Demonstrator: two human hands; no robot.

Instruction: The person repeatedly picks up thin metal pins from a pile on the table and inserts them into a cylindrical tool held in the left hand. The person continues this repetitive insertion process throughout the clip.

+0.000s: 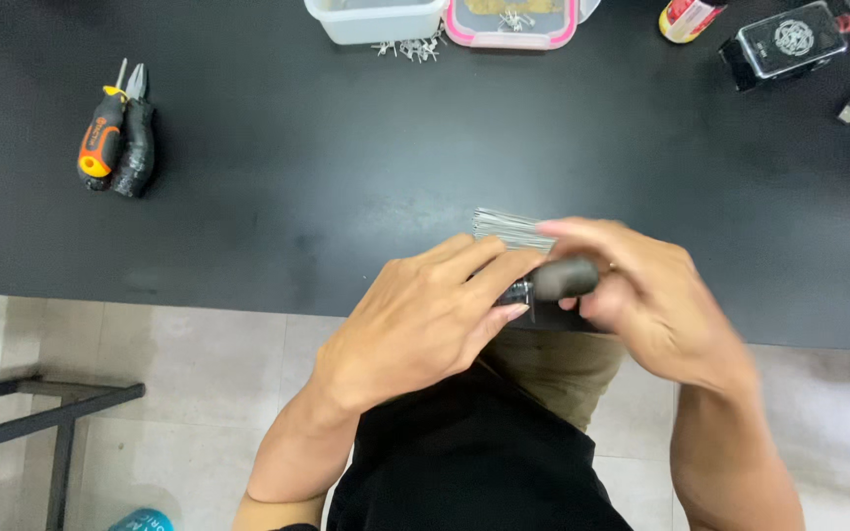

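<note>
Grey, stubby tool handle sits at centre frame above the worktop edge, clenched between left hand and right hand; work looks midway, thin metal strips untouched behind.

On the black table I see a screwdriver beside pliers, a white tub, a pink-rimmed container, and a black box.

Both hands grip a dark-handled tool.
</note>
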